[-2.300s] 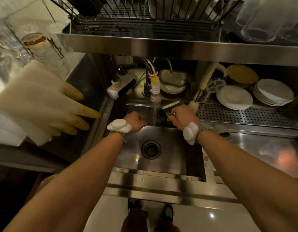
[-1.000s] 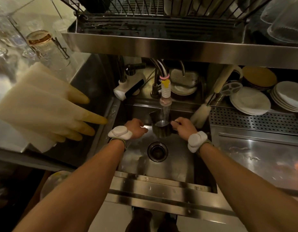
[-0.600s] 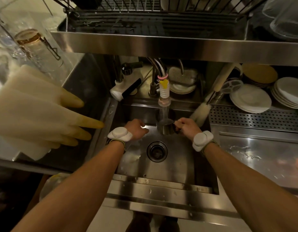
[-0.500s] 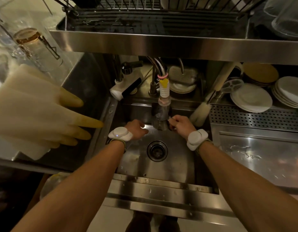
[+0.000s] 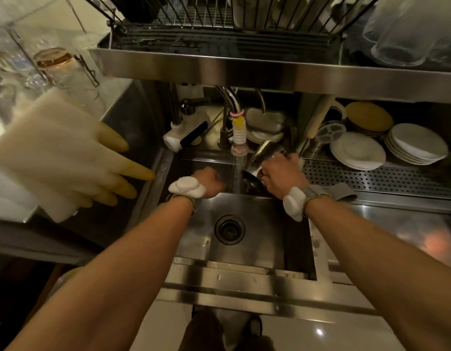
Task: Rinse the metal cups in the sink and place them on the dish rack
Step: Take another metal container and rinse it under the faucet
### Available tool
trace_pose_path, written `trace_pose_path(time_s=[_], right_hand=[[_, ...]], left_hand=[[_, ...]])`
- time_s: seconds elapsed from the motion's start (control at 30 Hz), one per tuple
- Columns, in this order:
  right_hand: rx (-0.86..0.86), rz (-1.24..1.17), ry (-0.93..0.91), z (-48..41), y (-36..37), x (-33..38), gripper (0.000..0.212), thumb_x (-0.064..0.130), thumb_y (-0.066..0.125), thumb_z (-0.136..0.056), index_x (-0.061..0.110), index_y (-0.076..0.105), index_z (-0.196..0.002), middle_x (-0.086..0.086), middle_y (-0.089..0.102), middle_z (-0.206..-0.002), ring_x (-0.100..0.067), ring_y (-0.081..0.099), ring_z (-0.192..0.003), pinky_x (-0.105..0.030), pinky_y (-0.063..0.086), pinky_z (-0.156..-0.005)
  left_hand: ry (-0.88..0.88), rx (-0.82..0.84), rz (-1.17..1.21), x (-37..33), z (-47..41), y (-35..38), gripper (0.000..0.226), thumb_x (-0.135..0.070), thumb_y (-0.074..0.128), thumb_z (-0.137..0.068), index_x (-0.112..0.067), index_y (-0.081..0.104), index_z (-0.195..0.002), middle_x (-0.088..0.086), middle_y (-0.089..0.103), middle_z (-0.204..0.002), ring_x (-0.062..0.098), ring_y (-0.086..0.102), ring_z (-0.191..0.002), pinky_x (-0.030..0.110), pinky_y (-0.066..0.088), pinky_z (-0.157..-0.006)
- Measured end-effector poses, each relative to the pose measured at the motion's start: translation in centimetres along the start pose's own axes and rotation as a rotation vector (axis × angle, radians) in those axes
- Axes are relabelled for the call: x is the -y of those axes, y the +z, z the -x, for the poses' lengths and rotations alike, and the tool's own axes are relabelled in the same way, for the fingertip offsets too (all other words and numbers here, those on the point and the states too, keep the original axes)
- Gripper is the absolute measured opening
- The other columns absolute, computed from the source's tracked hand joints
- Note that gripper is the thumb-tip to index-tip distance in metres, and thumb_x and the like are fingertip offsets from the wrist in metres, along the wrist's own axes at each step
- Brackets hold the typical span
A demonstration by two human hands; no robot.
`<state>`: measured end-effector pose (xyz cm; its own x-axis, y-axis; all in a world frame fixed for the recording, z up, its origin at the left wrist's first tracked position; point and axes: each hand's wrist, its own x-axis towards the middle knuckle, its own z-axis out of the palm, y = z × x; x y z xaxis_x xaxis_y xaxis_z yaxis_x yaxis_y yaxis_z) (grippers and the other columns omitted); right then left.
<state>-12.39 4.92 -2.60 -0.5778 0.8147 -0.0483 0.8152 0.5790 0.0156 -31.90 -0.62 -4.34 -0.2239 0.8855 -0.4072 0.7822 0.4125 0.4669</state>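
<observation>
Reaches both bare forearms forward, converging toward the hands. Curls the left hand [image 5: 210, 182] into a fist, back upward, fingers tucked under. Wraps the right hand [image 5: 282, 173] round a tilted metal cup [image 5: 267, 150], back of hand upward, slightly farther forward than the left.

Glossy metal cup [image 5: 268, 150], brushed steel sink [image 5: 259, 239], matt rubber gloves [image 5: 67, 153]

Dim, warm light fell on a stainless steel shelf [image 5: 244, 72] that ran across at 12 o'clock. White plates [image 5: 358, 150] were stacked at 2 o'clock, just beyond a perforated drainboard [image 5: 371, 176]. Pale rubber gloves [image 5: 67, 153] lay at 9 o'clock. A glossy pale floor [image 5: 308, 333] showed at 6 o'clock and caught a glint of light.
</observation>
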Motion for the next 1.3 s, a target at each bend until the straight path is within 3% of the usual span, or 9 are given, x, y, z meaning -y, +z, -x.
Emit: trace_pose_path(time_s=[0.23, 0.37, 0.5, 0.6, 0.83, 0.93, 1.13, 1.23, 1.3], right_hand=[[-0.102, 0.163, -0.129, 0.1, -0.5, 0.1, 0.017, 0.014, 0.055, -0.084, 0.015, 0.065, -0.097, -0.003, 0.064, -0.103, -0.023, 0.045, -0.109, -0.047, 0.022, -0.103], [-0.083, 0.150, -0.118, 0.2, -0.7, 0.2, 0.014, 0.019, 0.055, -0.087, 0.016, 0.063, -0.098, -0.003, 0.063, -0.103, -0.023, 0.047, -0.110, -0.049, 0.023, -0.104], [-0.013, -0.164, 0.078, -0.6, -0.5, 0.8, 0.024, 0.033, 0.049, -0.095, 0.011, 0.056, -0.102, -0.011, 0.061, -0.108, -0.029, 0.055, -0.104, -0.042, 0.040, -0.088], [0.036, -0.464, 0.226, -2.4, 0.9, 1.4, 0.029, 0.037, 0.048, -0.096, 0.009, 0.056, -0.095, -0.013, 0.062, -0.098, -0.031, 0.059, -0.093, -0.035, 0.040, -0.071], [0.055, -0.901, 0.398, -4.9, 3.5, 3.4, 0.042, 0.040, 0.038, -0.099, 0.005, 0.058, -0.086, -0.018, 0.065, -0.083, -0.035, 0.065, -0.080, -0.043, 0.051, -0.077], [0.100, -1.118, 0.465, -5.8, 3.7, 3.9, 0.046, 0.035, 0.037, -0.100, 0.011, 0.048, -0.062, -0.014, 0.056, -0.058, -0.027, 0.056, -0.052, -0.035, 0.046, -0.062], [0.129, -1.563, 0.635, -6.5, 4.1, 4.2, 0.038, 0.018, 0.038, -0.098, 0.008, 0.046, -0.063, -0.008, 0.043, -0.053, -0.011, 0.035, -0.030, -0.025, 0.035, -0.044], [0.112, -1.687, 0.680, -6.6, 4.3, 4.1, 0.042, 0.027, 0.041, -0.099, 0.009, 0.047, -0.062, -0.002, 0.043, -0.044, -0.009, 0.032, -0.031, -0.020, 0.034, -0.039], [0.081, -1.532, 0.673, -6.5, 4.6, 3.9, 0.040, 0.030, 0.043, -0.099, 0.011, 0.053, -0.065, -0.005, 0.051, -0.052, -0.015, 0.046, -0.043, -0.022, 0.038, -0.044]], left_hand=[[0.049, -0.049, -0.004, -0.4, 0.4, 0.1, 0.016, -0.034, 0.062, -0.084, -0.020, 0.064, -0.092, 0.009, 0.067, -0.108, 0.031, 0.063, -0.106, 0.035, 0.051, -0.091], [0.028, -0.038, 0.004, 0.1, 0.5, 0.3, 0.038, -0.036, 0.064, -0.083, -0.016, 0.066, -0.115, 0.010, 0.064, -0.124, 0.030, 0.060, -0.114, 0.034, 0.050, -0.095], [0.016, -0.004, 0.008, 0.5, 0.4, 0.3, 0.050, -0.035, 0.063, -0.086, -0.014, 0.055, -0.130, 0.009, 0.058, -0.134, 0.030, 0.056, -0.122, 0.034, 0.046, -0.099], [0.013, 0.038, 0.074, 0.9, -0.3, -0.1, 0.065, -0.032, 0.070, -0.080, -0.014, 0.045, -0.137, 0.008, 0.056, -0.137, 0.028, 0.055, -0.122, 0.036, 0.047, -0.101], [0.074, 0.043, 0.525, 1.8, -1.9, 1.5, 0.093, -0.021, 0.084, -0.068, -0.012, 0.029, -0.143, 0.001, 0.054, -0.130, 0.017, 0.052, -0.121, 0.028, 0.041, -0.097], [0.012, 0.049, 0.767, 1.6, -3.9, 2.5, 0.088, -0.021, 0.082, -0.071, -0.008, 0.031, -0.142, 0.005, 0.054, -0.135, 0.017, 0.053, -0.120, 0.031, 0.043, -0.101], [-0.081, 0.071, 0.950, 1.8, -5.8, 3.8, 0.093, -0.038, 0.089, -0.057, -0.011, 0.044, -0.133, 0.006, 0.065, -0.122, 0.021, 0.065, -0.108, 0.040, 0.051, -0.098], [-0.054, 0.130, 1.031, 2.2, -6.9, 4.4, 0.092, -0.042, 0.092, -0.048, -0.008, 0.054, -0.125, 0.014, 0.069, -0.115, 0.030, 0.067, -0.105, 0.049, 0.053, -0.095], [-0.089, 0.061, 0.969, 1.7, -6.9, 4.4, 0.087, -0.043, 0.090, -0.050, -0.011, 0.057, -0.124, 0.009, 0.070, -0.113, 0.024, 0.069, -0.102, 0.046, 0.053, -0.095]])
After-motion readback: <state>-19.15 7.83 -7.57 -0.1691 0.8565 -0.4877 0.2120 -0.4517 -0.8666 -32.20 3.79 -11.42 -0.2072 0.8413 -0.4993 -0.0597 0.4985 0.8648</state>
